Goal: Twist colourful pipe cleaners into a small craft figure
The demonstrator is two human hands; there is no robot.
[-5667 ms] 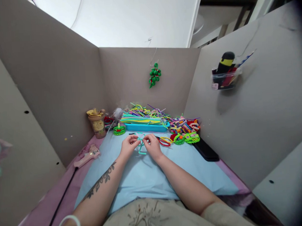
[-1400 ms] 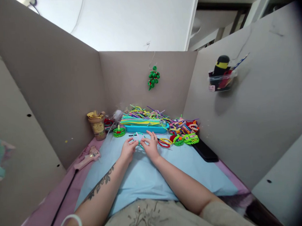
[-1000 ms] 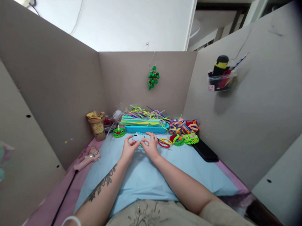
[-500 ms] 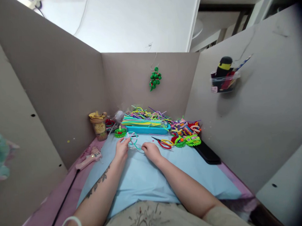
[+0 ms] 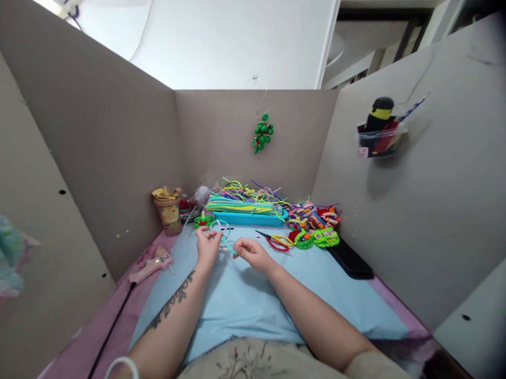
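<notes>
Now pinching a teal pipe cleaner [image 5: 224, 237] over the blue mat [image 5: 241, 302], left hand [image 5: 207, 246] gripping its looped end, right hand [image 5: 249, 253] closing on the tail; probably handling light, soft and bendy; best gripping near the bend.

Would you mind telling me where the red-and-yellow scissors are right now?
In the head view, the scissors lie on the blue mat, just right of the right hand, in front of the blue tray and left of the green craft pieces.
</notes>
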